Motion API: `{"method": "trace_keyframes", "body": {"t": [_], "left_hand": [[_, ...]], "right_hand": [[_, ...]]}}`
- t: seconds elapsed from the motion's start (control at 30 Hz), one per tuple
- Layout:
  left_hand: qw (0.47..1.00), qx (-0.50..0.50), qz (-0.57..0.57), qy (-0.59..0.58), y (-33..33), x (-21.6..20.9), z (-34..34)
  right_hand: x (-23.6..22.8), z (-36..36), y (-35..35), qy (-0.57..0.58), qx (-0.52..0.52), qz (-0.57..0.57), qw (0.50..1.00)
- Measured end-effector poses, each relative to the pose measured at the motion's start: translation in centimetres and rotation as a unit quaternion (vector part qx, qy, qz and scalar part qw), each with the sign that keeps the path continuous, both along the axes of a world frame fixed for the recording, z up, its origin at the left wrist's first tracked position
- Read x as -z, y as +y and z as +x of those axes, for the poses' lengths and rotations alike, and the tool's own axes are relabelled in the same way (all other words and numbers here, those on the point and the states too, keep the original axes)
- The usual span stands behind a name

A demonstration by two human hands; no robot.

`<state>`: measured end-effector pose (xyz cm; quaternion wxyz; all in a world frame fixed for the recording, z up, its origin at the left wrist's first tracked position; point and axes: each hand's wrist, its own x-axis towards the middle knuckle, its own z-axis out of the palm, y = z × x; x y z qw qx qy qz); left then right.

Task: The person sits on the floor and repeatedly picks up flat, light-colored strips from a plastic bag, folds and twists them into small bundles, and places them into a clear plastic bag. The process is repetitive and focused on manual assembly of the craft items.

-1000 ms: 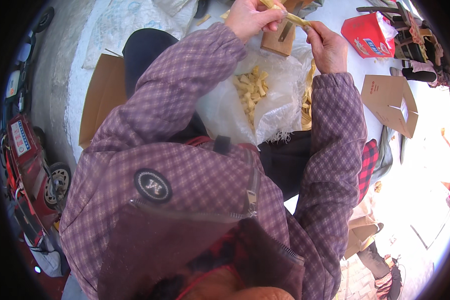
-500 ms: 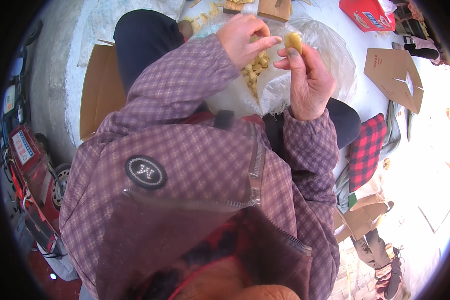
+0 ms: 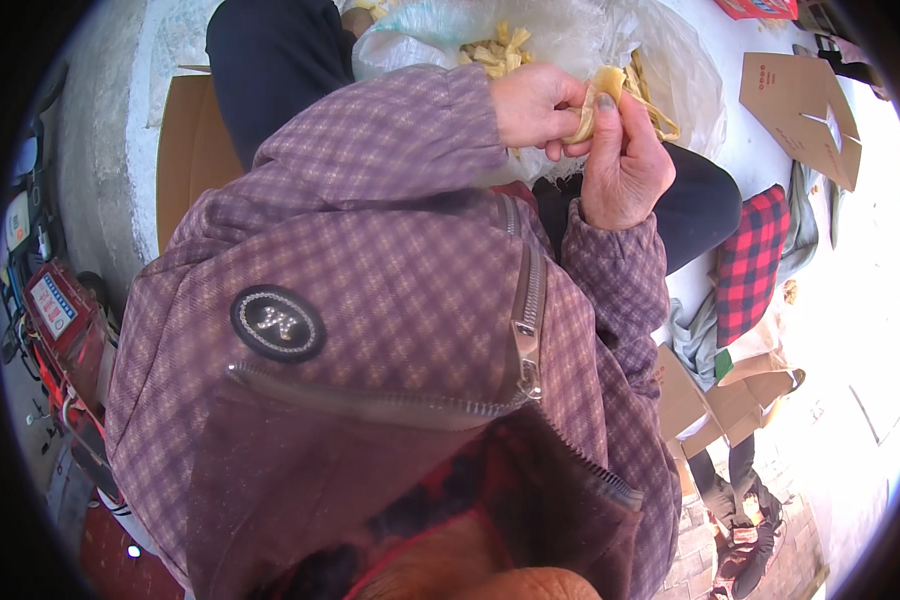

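Both hands are together over my lap, at the upper middle of the head view. My right hand [image 3: 625,165] pinches a pale yellow folded strip [image 3: 607,80] between thumb and fingers, its upper end sticking up. My left hand [image 3: 540,108] meets it from the left, fingers curled closed against the strip's lower part; the fingertips are partly hidden. Thin yellow strands [image 3: 662,122] show just behind my right hand; I cannot tell whether they join the held strip. Beyond my hands, more yellow strips [image 3: 498,54] lie on clear plastic sheeting [image 3: 410,42].
An open cardboard box [image 3: 785,110] stands at the right, with a red-and-black checked cushion [image 3: 753,265] nearer. Another cardboard box [image 3: 195,150] sits by my left leg. A red vehicle [image 3: 65,310] is at far left. Another person's legs [image 3: 740,490] show at lower right.
My left hand has come down and right to meet the strip in my right hand. Loose strands now show behind my right hand. The view has shifted, dropping the wooden block at the top.
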<state>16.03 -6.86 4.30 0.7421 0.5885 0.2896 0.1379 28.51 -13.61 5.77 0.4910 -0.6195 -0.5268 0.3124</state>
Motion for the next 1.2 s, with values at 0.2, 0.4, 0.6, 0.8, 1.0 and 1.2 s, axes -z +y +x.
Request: {"method": "trace_keyframes", "body": {"t": [0.2,0.4,0.6,0.8,1.0,1.2], "left_hand": [[0.873,-0.041,0.448,0.19,-1.1,1.5,-0.6],[0.976,-0.145,0.148,-0.07,-1.1,1.6,-0.7],[0.942,-0.027,0.333,-0.023,0.5,3.9,-2.1],[0.964,-0.135,0.227,0.035,0.0,2.9,-1.9],[0.98,-0.186,0.063,0.039,0.5,3.3,-1.2],[0.965,-0.168,0.195,0.046,0.0,3.0,-1.7]], "right_hand": [[2.0,0.2,-0.6,0.041,-0.013,-0.144,0.989],[2.2,2.2,0.7,0.307,-0.12,-0.302,0.894],[3.1,2.6,0.4,0.344,-0.193,-0.323,0.86],[3.0,0.3,0.1,0.227,-0.066,-0.211,0.948],[3.7,0.2,-0.1,0.183,-0.03,-0.147,0.972],[5.5,0.3,0.0,0.24,-0.004,-0.106,0.965]]}}
